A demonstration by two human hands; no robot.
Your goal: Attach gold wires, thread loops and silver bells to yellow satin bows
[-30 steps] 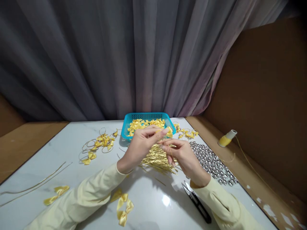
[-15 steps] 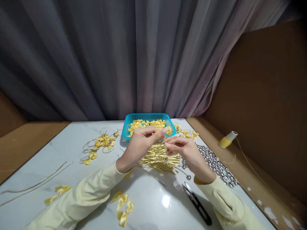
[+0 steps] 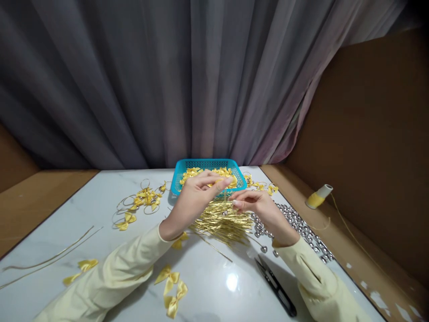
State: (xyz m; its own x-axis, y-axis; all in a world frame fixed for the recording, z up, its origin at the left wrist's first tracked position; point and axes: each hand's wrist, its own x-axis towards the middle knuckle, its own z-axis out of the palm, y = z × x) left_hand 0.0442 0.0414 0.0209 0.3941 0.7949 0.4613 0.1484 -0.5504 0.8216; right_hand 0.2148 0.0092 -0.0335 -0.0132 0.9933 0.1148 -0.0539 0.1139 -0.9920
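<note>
My left hand (image 3: 194, 199) pinches a small yellow ribbon bow (image 3: 232, 181) just in front of the blue basket (image 3: 183, 167), which holds several more bows. My right hand (image 3: 259, 210) is closed in a pinch right beside it, fingertips close to the bow; it seems to hold a thin gold string (image 3: 225, 199) that hangs down with a small silver bell. Both hands hover above a pile of gold twist ties (image 3: 221, 221) on the white marble table (image 3: 100, 250).
Silver bells (image 3: 301, 230) lie in a spread at the right. Black thread snips (image 3: 276, 286) rest near my right sleeve. Loose bows (image 3: 172, 288) and finished bows with gold loops (image 3: 142, 199) lie at the left. A yellow thread spool (image 3: 318, 197) sits on the brown ledge.
Both hands have lifted slightly and drifted toward the basket, staying pinched together at the bow. A bell on a gold string now dangles below the fingers.
</note>
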